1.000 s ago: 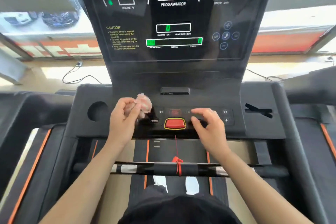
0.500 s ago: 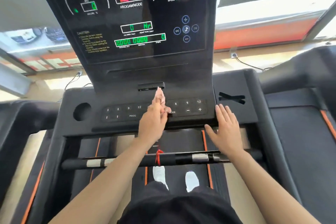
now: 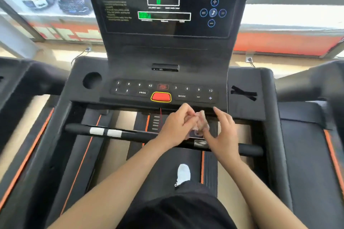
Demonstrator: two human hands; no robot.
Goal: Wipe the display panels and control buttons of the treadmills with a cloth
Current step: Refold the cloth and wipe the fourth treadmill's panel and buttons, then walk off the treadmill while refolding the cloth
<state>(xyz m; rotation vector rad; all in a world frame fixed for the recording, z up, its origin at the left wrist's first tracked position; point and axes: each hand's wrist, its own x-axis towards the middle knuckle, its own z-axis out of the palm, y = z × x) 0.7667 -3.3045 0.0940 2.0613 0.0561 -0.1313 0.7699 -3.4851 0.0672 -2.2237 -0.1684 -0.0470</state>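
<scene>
My left grip [image 3: 176, 128] pinches the pink cloth [image 3: 200, 123], which looks soft and light. My right grip [image 3: 223, 134] is spread beside it; I'd bunch its middle.

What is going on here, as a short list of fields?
place: person standing on a treadmill, camera looking down
cloth: crumpled, pinkish, between both hands, nearer the person than the button panel, touching no button
left hand: grips the cloth
right hand: fingers spread at the cloth; a pinch is unclear
red button: middle of the button panel, uncovered
display panel: green readouts lit, blurred
</scene>
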